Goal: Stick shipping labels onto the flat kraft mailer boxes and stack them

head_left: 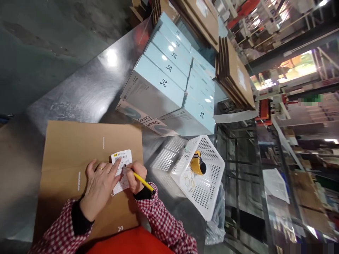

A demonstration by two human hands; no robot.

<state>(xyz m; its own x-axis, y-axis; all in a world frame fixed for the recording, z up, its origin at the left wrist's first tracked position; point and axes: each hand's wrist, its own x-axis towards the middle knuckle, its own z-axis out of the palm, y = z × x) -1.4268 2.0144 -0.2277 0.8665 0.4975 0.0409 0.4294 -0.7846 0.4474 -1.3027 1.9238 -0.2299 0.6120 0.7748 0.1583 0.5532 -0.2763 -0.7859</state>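
Note:
A flat brown cardboard sheet (69, 151) lies on the shiny metal table (87, 91). On it sits a white printed label (122, 158) with a barcode. My left hand (100, 185), a ring on one finger, lies flat with its fingers spread and presses the label down. My right hand (136, 176) is closed on a yellow pen (141, 181), whose tip touches the label. Both sleeves are red-and-white checked.
Stacks of pale blue boxes (169, 74) stand on the table beyond the cardboard. A white perforated basket (201, 173) at the right edge holds a yellow tape dispenser (198, 163). Flat cardboard stacks (235, 70) lean further back. Shelving fills the right side.

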